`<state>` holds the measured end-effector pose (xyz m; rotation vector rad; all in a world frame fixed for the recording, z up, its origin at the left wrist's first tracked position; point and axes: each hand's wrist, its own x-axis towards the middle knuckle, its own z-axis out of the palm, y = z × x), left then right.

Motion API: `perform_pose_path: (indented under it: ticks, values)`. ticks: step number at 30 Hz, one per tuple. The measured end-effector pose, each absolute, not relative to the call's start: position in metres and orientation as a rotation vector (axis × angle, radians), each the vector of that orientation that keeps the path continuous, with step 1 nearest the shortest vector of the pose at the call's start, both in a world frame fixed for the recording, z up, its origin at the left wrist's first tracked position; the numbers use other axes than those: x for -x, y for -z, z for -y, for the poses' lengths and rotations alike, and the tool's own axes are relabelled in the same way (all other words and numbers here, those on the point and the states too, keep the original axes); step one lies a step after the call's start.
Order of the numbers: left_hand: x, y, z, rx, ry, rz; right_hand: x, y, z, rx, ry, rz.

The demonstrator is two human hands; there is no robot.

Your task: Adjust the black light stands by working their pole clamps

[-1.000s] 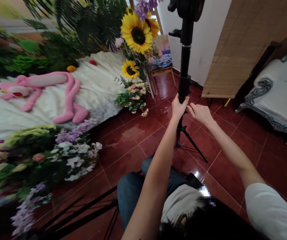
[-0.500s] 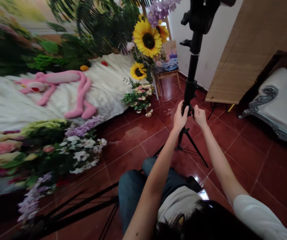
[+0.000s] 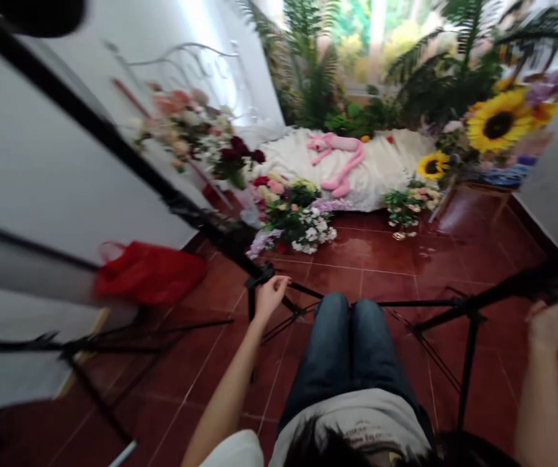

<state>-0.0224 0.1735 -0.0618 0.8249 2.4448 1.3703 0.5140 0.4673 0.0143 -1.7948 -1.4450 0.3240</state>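
My left hand (image 3: 271, 298) holds the collar of a black tripod light stand (image 3: 259, 277), just below where its long pole (image 3: 113, 143) slants up and to the left. Far to the right, my right hand (image 3: 553, 321) is curled around a second black stand pole (image 3: 516, 288), and this hand is blurred. That pole tilts up toward the right edge and leaves the frame. Between my hands are my knees in blue jeans (image 3: 349, 350).
A red bag (image 3: 147, 272) lies on the dark red tile floor (image 3: 390, 256) by a white wall. Tripod legs spread across the floor around me. Ahead are artificial flowers (image 3: 298, 224), a white fur throw with a pink plush toy (image 3: 339, 155), and sunflowers (image 3: 497, 123).
The view has swung sharply, bringing the far flowers and red bag into sight. My hands were together on an upright black stand; now they are wide apart on tilted poles.
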Motion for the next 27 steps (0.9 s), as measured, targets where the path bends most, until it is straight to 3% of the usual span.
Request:
perform_pose_path:
  ticks: [4, 9, 14, 20, 27]
  values:
    - [0.087, 0.008, -0.111, -0.533, -1.627, -2.834, -0.453, 0.020, -0.445, 1.580, -0.564, 1.412]
    - [0.134, -0.038, -0.113, -0.798, -2.126, -2.504, -0.312, 0.030, -0.403, 1.318, -0.993, 2.081]
    - [0.145, -0.033, -0.165, -0.731, -2.286, -2.433, -0.166, 0.011, -0.363, 0.696, -1.226, 2.476]
    - [0.139, -0.017, -0.201, -0.353, -2.442, -2.787, -0.038, -0.032, -0.335, 0.191, -1.178, 2.713]
    - [0.145, -0.018, -0.202, -0.219, -2.380, -2.901, 0.073, -0.085, -0.307, 0.208, -1.105, 2.705]
